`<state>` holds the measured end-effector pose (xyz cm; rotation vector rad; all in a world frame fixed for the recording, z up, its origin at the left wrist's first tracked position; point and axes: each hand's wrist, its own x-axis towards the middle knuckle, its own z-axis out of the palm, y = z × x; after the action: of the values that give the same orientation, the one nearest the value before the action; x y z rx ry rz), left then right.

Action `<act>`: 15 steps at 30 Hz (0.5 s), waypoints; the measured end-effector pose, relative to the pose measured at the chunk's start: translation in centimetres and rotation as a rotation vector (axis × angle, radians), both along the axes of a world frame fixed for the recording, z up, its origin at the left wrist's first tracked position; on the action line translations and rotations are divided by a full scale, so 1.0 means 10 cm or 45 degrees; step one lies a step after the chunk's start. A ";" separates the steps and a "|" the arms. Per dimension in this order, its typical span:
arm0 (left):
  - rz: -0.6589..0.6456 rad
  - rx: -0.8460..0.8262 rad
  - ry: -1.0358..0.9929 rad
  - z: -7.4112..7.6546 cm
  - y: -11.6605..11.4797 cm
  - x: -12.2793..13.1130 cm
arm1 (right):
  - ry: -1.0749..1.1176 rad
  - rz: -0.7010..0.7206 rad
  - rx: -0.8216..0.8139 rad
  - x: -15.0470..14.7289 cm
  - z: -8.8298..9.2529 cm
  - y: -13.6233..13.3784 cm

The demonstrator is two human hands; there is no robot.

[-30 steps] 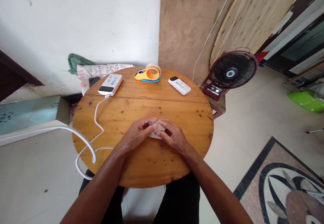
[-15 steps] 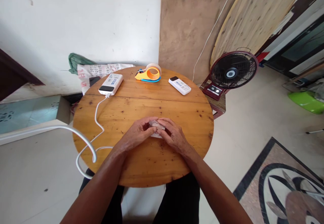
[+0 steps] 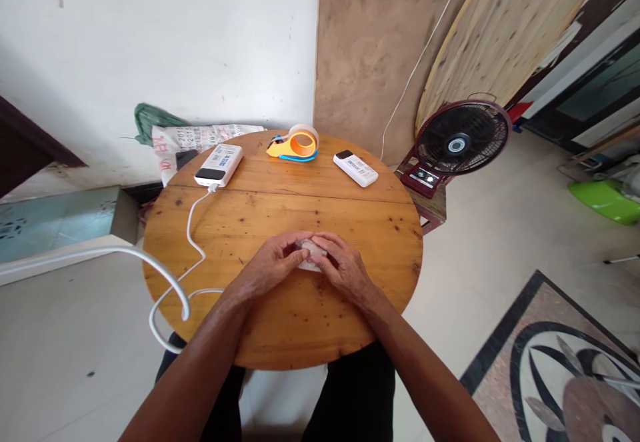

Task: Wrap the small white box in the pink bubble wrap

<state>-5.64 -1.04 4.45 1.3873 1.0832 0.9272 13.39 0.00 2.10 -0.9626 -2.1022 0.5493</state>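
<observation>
Near the middle of the round wooden table (image 3: 280,219), a small whitish, partly see-through packet (image 3: 313,253) lies between my two hands. My left hand (image 3: 276,258) curls round its left side, thumb laid on top. From the right, my right hand (image 3: 345,265) grips the same packet, with its thumb close to the left one. The fingers cover most of its edges, so its exact kind cannot be made out.
A white power bank (image 3: 220,165) with a plugged-in white cable (image 3: 190,225) is at the back left. An orange and blue tape dispenser (image 3: 295,145) stands at the back, a second power bank (image 3: 355,168) right of it. A dark red fan (image 3: 456,143) stands beyond the right edge.
The thumbs have shifted slightly over the packet, and a little more of its top shows between them. Everything else on the table stays put.
</observation>
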 end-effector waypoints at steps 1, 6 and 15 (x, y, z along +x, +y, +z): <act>-0.001 0.008 0.005 0.00 0.00 0.00 | -0.006 -0.006 0.005 0.00 0.00 0.00; 0.004 0.059 0.027 -0.02 0.00 0.00 | -0.062 -0.035 0.033 0.01 -0.02 -0.01; 0.099 0.188 0.123 -0.06 0.02 0.03 | -0.125 -0.106 0.198 0.00 -0.06 0.00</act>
<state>-5.37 -0.81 3.84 1.5333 1.1677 1.0223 13.43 -0.03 1.49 -0.9992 -2.1452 0.2967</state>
